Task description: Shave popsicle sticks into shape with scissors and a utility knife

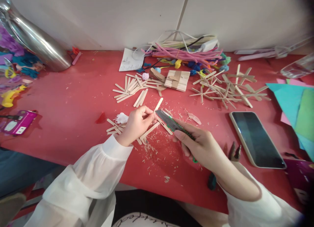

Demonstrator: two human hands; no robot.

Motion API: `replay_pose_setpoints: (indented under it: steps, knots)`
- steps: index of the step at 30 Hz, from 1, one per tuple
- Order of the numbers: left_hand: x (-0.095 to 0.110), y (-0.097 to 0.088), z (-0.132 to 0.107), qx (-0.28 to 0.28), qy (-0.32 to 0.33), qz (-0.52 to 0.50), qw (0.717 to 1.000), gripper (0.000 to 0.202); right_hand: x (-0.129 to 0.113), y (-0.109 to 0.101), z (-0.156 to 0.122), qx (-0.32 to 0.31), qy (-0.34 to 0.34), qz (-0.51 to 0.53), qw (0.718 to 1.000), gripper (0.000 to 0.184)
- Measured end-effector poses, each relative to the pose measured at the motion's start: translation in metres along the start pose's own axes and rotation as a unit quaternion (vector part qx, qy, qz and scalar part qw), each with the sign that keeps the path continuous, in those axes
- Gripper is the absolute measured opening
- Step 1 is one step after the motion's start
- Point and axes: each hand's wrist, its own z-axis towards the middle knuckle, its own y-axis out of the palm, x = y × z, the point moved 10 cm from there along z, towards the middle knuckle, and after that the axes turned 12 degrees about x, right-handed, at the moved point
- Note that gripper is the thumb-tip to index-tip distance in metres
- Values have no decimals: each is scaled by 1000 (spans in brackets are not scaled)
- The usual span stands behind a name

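My left hand is closed on a wooden craft stick, holding it tilted above the red table. My right hand grips a green-handled utility knife, whose blade points up-left toward the stick near my left fingers. Under the hands lie a few more sticks and wood shavings. A loose pile of sticks sits just beyond my left hand.
A smartphone lies face up at the right. Glued stick crosses, a block of stacked sticks, pipe cleaners and coloured paper fill the back and right. A metal flask lies back left; a purple item at left.
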Motion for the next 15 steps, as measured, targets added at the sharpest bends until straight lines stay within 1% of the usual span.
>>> replay_pose_setpoints:
  steps: [1, 2, 3, 4, 5, 6, 7, 8, 10, 12, 15]
  knots:
    - [-5, 4, 0, -19, -30, -37, 999, 17, -9, -5, 0, 29, -61, -61, 996, 47]
    - [-9, 7, 0, -35, -54, -63, 996, 18, -20, -9, -3, 65, -134, -129, 980, 43]
    - [-11, 10, 0, -46, -71, -75, 994, 18, -32, -12, -7, 104, -206, -196, 953, 39]
    - [-11, 10, 0, -51, -78, -78, 993, 18, -43, -14, -14, 142, -269, -258, 917, 37]
    - [-11, 11, 0, -53, -79, -76, 993, 17, -52, -14, -21, 173, -317, -313, 878, 35]
    - [-9, 11, 1, -55, -77, -75, 993, 17, -58, -13, -27, 199, -351, -359, 842, 35]
    - [-7, 11, 1, -57, -75, -74, 993, 16, -63, -11, -33, 216, -374, -395, 811, 36]
    - [-6, 11, 0, -60, -72, -73, 993, 15, -66, -9, -36, 224, -389, -423, 787, 38]
    - [-3, 12, 0, -63, -66, -69, 993, 15, -69, -6, -42, 228, -408, -455, 758, 44]
    - [-2, 11, 0, -63, -63, -60, 994, 15, -71, -4, -46, 229, -419, -470, 742, 47]
    - [-3, 9, 0, -57, -73, -54, 994, 16, -72, -4, -47, 233, -424, -472, 737, 46]
